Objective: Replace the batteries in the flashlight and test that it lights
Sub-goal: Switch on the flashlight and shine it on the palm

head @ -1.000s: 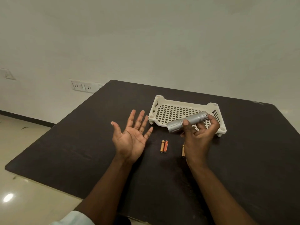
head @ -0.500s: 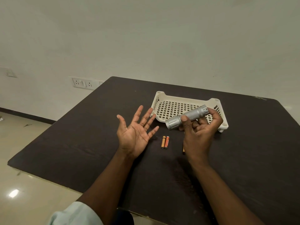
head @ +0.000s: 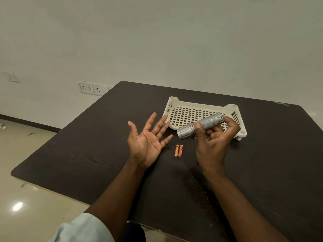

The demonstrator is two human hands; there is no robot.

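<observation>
Nearest the camera, a pale sleeve (head: pixel 82 227) shows at the near edge of the dark table (head: pixel 87 154), and both forearms reach out over the bare middle of the top. The left hand (head: pixel 146 138) is held palm up above the table, fingers spread and straight, holding nothing. Just to its right two small batteries (head: pixel 178 151) lie side by side on the table, touching, one gold and one orange, in the gap between the two hands. The right hand (head: pixel 212 142) grips the silver flashlight (head: pixel 201 125), thumb pressed on its knurled barrel and fingers curled round the far end; the flashlight is lifted off the table, tilted, its wider head pointing left and down towards the left hand. Behind it a cream perforated tray (head: pixel 174 103) sits near the far edge, right of centre; the flashlight and fingers overlap its front rim in this view. The table's left side and near left corner are bare wood. Beyond the left edge lies a glossy floor (head: pixel 26 172), and a wall socket (head: pixel 89 88) sits on the wall past the far left corner.
</observation>
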